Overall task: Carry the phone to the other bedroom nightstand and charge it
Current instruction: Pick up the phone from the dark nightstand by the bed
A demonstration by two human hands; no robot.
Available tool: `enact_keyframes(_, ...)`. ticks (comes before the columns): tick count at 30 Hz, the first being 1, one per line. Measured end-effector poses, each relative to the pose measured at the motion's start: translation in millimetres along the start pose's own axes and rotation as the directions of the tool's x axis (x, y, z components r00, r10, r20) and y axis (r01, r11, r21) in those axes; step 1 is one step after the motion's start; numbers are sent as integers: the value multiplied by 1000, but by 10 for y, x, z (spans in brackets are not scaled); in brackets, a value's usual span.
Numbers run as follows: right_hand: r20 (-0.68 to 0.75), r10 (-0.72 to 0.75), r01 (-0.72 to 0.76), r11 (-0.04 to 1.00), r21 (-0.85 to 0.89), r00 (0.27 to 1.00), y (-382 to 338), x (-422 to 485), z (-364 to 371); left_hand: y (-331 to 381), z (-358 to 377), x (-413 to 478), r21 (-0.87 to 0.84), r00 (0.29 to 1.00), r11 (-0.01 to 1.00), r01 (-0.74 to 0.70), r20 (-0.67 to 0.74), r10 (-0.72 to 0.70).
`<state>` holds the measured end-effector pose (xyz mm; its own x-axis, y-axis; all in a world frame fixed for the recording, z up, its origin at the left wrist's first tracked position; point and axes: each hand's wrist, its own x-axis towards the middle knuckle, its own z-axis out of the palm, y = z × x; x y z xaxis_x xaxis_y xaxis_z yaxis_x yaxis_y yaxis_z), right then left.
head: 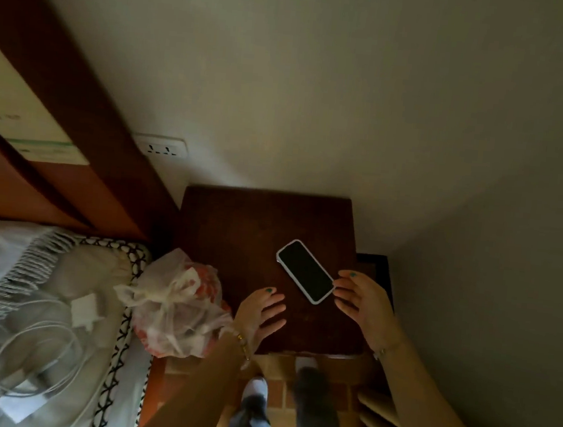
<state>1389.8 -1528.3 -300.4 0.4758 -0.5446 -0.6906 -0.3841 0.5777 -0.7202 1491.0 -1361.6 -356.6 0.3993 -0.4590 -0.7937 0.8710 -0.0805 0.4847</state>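
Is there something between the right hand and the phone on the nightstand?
Nothing visible. The phone lies flat on the nightstand; the right hand is at its near end. The plastic bag sits off left.

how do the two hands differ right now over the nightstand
The right hand reaches the phone, fingertips at its near end; the left hand hovers apart from it, beside the plastic bag. Both are open, with green-painted nails and wrist jewellery.
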Motion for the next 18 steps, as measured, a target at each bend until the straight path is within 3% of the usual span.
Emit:
enact_keyframes(11, 76, 196, -187, 976, -112, 978, -70, 902, -255, -223, 510, 779, -155, 956, 985, 73, -271, -114)
enact_keyframes(18, 156, 233, -217, 969, -115, 960, -104, 1204, -339, -178, 754, 1082, -120, 913, 992, 41, -399, -86)
